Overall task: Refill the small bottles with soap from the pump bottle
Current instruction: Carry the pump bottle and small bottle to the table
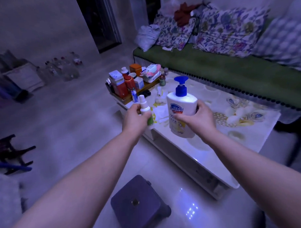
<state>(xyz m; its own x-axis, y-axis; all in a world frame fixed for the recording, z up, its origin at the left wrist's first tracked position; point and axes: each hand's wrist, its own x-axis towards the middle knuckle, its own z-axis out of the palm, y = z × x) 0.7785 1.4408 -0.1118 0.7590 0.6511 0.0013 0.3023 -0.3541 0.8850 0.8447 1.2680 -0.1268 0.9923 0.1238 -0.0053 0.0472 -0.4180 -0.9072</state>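
Above the near edge of a low white coffee tabletop (195,151) in a dimly lit living room, a person holds two bottles side by side, both arms stretched forward. The left hand (135,118) has its grip clamped around a small white spray bottle with a green lower label (146,112), held upright with its slim nozzle pointing up. The right hand (196,117) has its grip wrapped around the middle of a large white plastic pump bottle with a blue pump head (181,109), held upright just beside the small bottle, the two not touching. Both bottles are lifted clear of the tabletop, which wears a glossy floral cover.

At the far left end of the tabletop sits a wooden tray (128,99) crowded with red and orange tins, small boxes and jars; a pack of wipes (151,72) lies at its back. Crumpled white tissues (160,96) lie between the tray and the pump bottle. Behind the tabletop runs a green sofa (212,64) with beaded trim, stacked with floral cushions (228,29) and loose clothing. On the pale tiled floor below the arms stands a dark square plastic stool (137,203). Clear empty bottles (66,69) cluster along the far wall to the left.
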